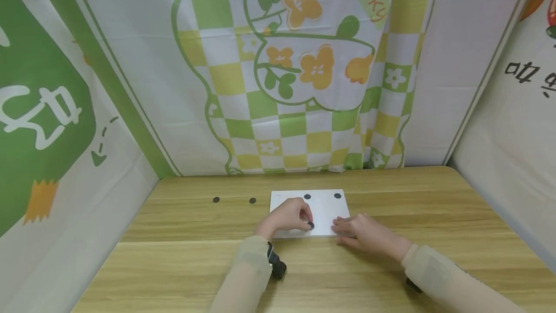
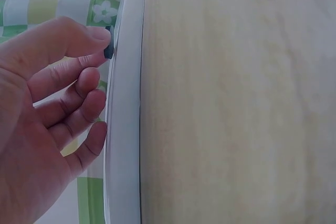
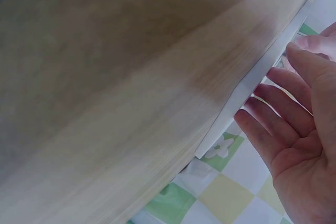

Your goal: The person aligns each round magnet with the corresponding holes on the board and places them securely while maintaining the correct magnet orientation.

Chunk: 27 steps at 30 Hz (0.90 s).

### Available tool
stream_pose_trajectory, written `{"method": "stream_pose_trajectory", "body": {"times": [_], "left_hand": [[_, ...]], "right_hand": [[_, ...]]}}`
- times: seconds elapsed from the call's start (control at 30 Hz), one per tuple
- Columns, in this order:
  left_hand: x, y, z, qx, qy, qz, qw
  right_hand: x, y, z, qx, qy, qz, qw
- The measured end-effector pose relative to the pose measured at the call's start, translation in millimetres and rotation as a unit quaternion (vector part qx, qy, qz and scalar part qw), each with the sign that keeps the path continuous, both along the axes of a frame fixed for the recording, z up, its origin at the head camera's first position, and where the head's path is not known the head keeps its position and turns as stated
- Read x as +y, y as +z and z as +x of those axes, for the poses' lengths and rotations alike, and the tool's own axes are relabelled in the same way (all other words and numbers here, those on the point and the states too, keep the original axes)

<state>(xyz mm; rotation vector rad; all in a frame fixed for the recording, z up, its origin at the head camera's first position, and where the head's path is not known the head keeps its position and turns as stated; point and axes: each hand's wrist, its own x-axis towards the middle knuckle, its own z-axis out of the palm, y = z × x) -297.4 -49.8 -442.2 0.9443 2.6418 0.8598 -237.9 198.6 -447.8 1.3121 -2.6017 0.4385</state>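
A white rectangular board (image 1: 323, 214) lies on the table. My left hand (image 1: 290, 215) reaches over its left part and pinches a small black disc (image 1: 311, 225) between thumb and index finger. In the left wrist view that disc (image 2: 109, 43) stands on edge, right at the board's surface, while the other fingers curl loosely. Two more black discs sit along the board's far side, one near the middle (image 1: 307, 196) and one at the right corner (image 1: 337, 195). My right hand (image 1: 362, 232) rests its extended fingers on the board's right edge.
Two loose black discs, a farther one (image 1: 216, 200) and a nearer one (image 1: 253, 200), lie on the wooden table (image 1: 182, 274) left of the board. A pale round spot (image 1: 278, 196) marks the board's far left corner. A patterned curtain (image 1: 295, 124) hangs behind the table.
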Motion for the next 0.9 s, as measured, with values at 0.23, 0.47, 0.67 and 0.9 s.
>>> {"method": "stream_pose_trajectory", "body": {"times": [0.23,0.47,0.67,0.9], "left_hand": [[-0.2,1.1,0.7,0.013,-0.010,-0.008,0.9998],[0.2,5.2,5.6,-0.001,-0.009,-0.006,0.9999],[0.3,4.4,5.0,-0.003,-0.010,-0.004,0.9999],[0.7,4.1,3.2,0.003,-0.010,-0.010,0.9999]], "right_hand": [[0.4,-0.8,-1.1,-0.003,0.000,0.002,1.000],[0.8,-2.8,-2.0,0.003,0.004,0.003,1.000],[1.0,-3.1,-2.1,0.003,0.006,0.002,1.000],[1.2,-3.8,-2.5,0.003,0.002,0.000,1.000]]}}
